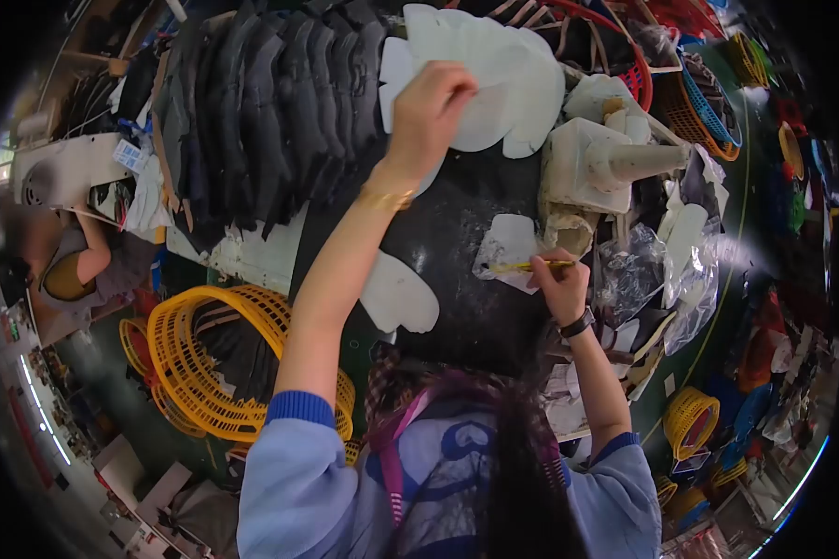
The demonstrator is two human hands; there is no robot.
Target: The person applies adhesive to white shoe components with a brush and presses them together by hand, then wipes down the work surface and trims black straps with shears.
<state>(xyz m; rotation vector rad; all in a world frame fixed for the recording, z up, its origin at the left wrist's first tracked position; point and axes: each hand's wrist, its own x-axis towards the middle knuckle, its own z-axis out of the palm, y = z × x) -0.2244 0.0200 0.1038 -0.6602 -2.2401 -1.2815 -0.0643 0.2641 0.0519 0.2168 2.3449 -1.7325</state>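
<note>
My left hand point(433, 107) is raised over overlapping pale, rounded flat pieces point(522, 70) at the back of the dark work surface point(438, 233). Its fingers are curled together in a pinch; whatever they hold, if anything, cannot be made out. In my right hand point(561, 287) is a thin yellow-handled brush point(550, 265), pointing left. The brush tip lies over a small whitish sheet point(508, 238) with smeared, shiny edges. Under my left forearm, another pale rounded piece point(401, 293) lies near the front of the surface.
Rows of dark shaped pieces point(270, 112) overlap at the back left. A whitish crusted container with a spout point(615, 163) stands right, beside crumpled clear plastic point(634, 270). Yellow baskets point(191, 363) sit at lower left. Another person's arm point(91, 247) shows far left.
</note>
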